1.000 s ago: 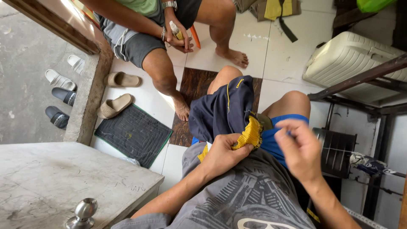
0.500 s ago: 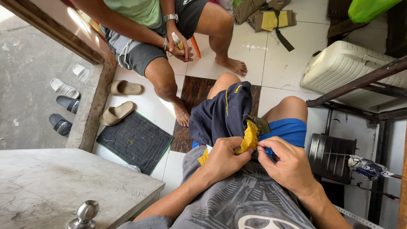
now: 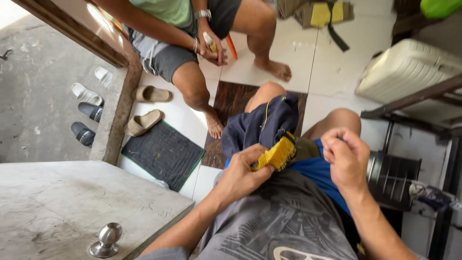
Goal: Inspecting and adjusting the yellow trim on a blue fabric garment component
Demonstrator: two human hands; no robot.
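I sit with a dark navy garment [image 3: 262, 126] draped over my left knee. My left hand [image 3: 243, 175] pinches a ribbed yellow band [image 3: 276, 155] at the edge of that garment, just above my lap. My right hand [image 3: 344, 156] is raised over my right thigh with its fingers curled tight; something thin may be pinched in them, too small to make out. I wear blue shorts [image 3: 315, 175] and a grey printed shirt [image 3: 284, 221].
Another person sits opposite on the tiled floor, a hand [image 3: 211, 48] holding a small object. A dark doormat [image 3: 163, 153], sandals [image 3: 143, 123] and slippers lie left. A concrete slab with a metal knob [image 3: 107, 239] is lower left. A white case [image 3: 406, 70] and metal rack [image 3: 414, 103] stand right.
My right hand has drawn back from the yellow band, up and to the right. My left hand keeps its hold on the band. The view has shifted slightly.
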